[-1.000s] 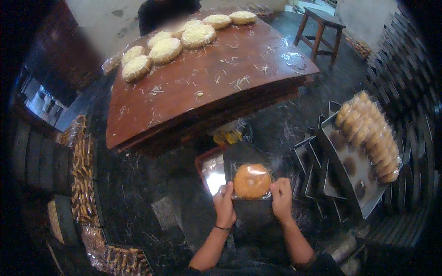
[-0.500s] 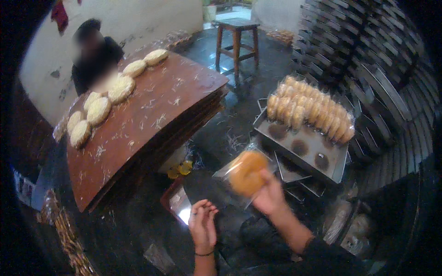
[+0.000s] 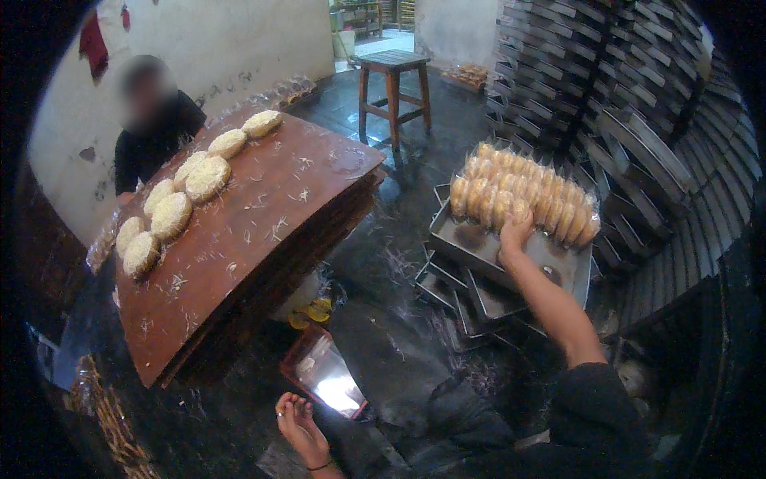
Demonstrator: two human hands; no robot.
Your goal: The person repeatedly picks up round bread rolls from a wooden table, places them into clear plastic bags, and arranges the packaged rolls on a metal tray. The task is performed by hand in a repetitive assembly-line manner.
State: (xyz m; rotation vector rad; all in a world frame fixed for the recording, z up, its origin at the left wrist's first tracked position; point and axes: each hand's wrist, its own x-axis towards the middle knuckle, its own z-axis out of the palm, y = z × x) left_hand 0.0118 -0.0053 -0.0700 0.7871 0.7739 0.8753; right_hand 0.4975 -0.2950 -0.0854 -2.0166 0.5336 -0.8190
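Note:
My right hand (image 3: 515, 231) reaches over a metal tray (image 3: 479, 254), its fingers closed on a plastic-wrapped round bun at the front of the packed rows. Several rows of wrapped golden buns (image 3: 550, 191) stand on edge along the tray's far side. The held bun is partly hidden by my hand and its neighbours. Low at the front, my left hand (image 3: 302, 429) is empty, palm up, with loosely curled fingers apart. Just beyond it lies a shallow reddish box (image 3: 329, 375) with shiny clear plastic in it.
A stack of brown boards (image 3: 263, 207) stands at left, carrying several round breads covered in pale shreds (image 3: 170, 215). A person (image 3: 155, 120) sits behind it. More trays (image 3: 455, 299) lie beneath the bun tray. Racks of trays (image 3: 590, 72) rise at right; a wooden stool (image 3: 393, 96) stands farther back.
My right hand has carried the wrapped bun rightward and away from me, to the rows on the tray. My left hand has dropped lower and left. The view has shifted slightly.

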